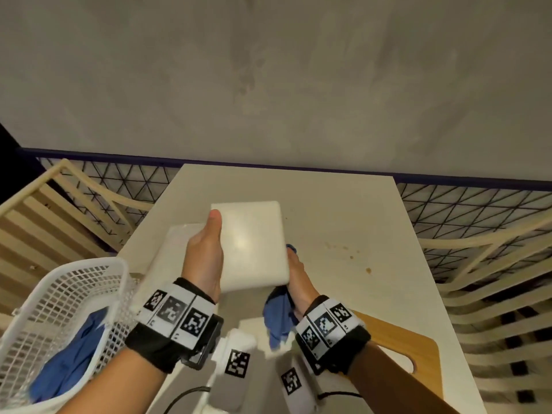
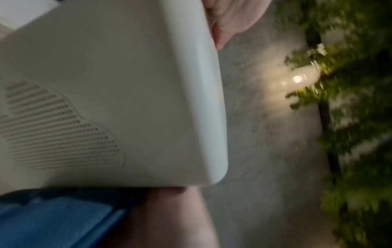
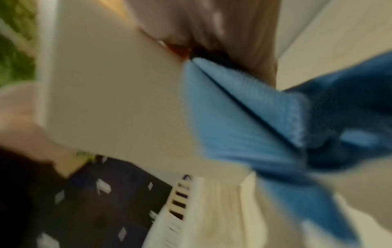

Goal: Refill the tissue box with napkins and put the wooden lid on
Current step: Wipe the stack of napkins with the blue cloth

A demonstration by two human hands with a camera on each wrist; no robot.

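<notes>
A white plastic tissue box point(image 1: 254, 243) is held tilted above the table, its smooth underside facing me. My left hand point(image 1: 206, 252) grips its left edge, thumb on top. My right hand point(image 1: 295, 273) holds a blue cloth point(image 1: 279, 318) against the box's right side. The left wrist view shows the box point(image 2: 127, 83) with a perforated patch and the blue cloth point(image 2: 53, 221) below it. The right wrist view is blurred: the box point(image 3: 116, 100), the cloth point(image 3: 244, 125) pressed on it. The wooden lid point(image 1: 397, 339) lies on the table at the near right. A flat white pack point(image 1: 176, 237) lies under the box's left side.
A white mesh basket point(image 1: 59, 309) holding blue cloths stands at the near left. The white table point(image 1: 358, 219) has small brown stains right of the box. Slatted wooden chairs flank the table on both sides. A grey wall rises behind it.
</notes>
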